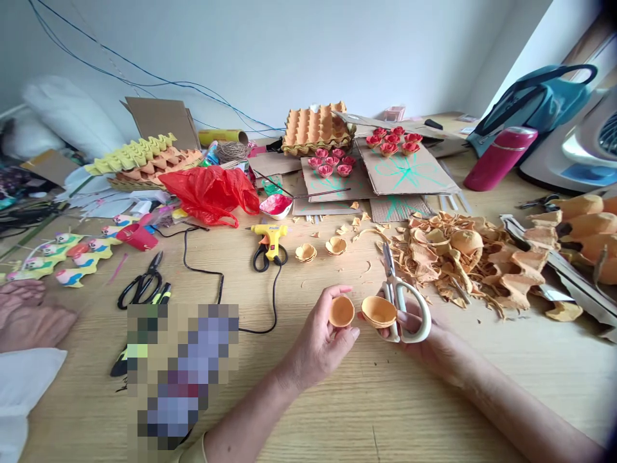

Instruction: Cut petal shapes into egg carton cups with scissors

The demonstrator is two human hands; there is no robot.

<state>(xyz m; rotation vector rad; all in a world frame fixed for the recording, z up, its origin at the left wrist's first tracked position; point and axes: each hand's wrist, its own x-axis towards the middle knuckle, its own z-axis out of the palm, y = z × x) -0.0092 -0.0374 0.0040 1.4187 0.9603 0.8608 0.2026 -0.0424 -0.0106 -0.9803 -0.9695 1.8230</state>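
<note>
My left hand (321,344) is closed round a small orange egg-carton cup (342,311), its round mouth turned toward me. Just beside it, my right hand (409,321) grips a second egg-carton cup (378,311), which looks like two or more layers nested. White-handled scissors (415,310) are also in my right hand, blades pointing away from me. The two cups are close together but apart. Farther off on the table stand two petal-edged cups, one on the left (306,252) and one on the right (336,245).
Carton scraps (434,251) are heaped at the right. A yellow glue gun (270,238) with its cord, black scissors (144,283) and a red plastic bag (207,190) lie leftward. Red paper-pulp flowers (332,162) sit on cardboard behind. Another person's hands (33,315) rest at the left edge.
</note>
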